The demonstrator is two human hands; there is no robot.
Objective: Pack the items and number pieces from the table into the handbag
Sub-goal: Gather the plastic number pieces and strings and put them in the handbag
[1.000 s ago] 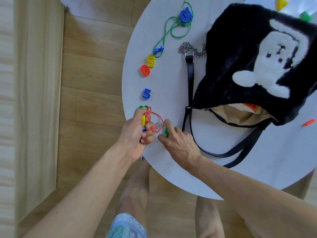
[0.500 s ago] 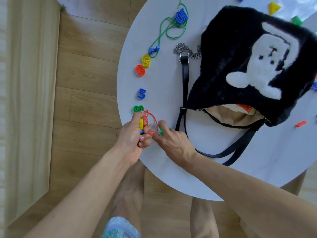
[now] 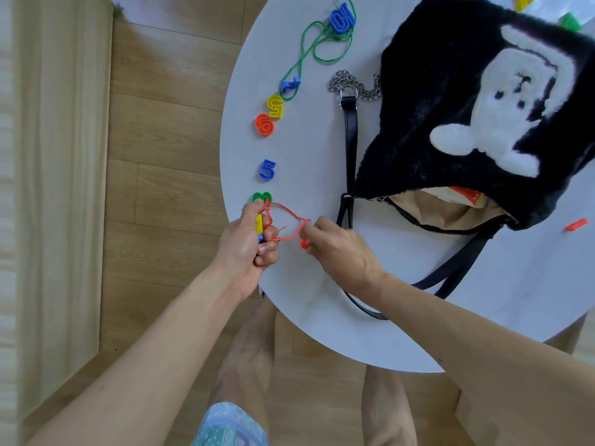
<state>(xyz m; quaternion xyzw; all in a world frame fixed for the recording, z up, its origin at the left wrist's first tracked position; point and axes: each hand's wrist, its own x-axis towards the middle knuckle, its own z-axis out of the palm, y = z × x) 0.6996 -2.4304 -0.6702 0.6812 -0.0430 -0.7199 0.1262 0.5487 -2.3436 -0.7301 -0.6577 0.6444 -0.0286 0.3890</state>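
Head view: left hand [image 3: 248, 246] gripping yellow number piece [image 3: 258, 222] and red string [image 3: 289, 210] at tabletop [image 3: 322, 317] edge; right hand [image 3: 341, 249] pinching string's other end. Unzipped handbag [image 3: 450, 91] lying on tabletop just right. Loose nearby: blue 5 [image 3: 267, 169], green 8 [image 3: 261, 197].

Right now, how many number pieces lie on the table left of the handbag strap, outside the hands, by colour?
Blue: 3 (blue 10, blue 2, blue 5)
Yellow: 1 (yellow 5)
Orange: 1 (orange 6)
Green: 1 (green 8)
Total: 6
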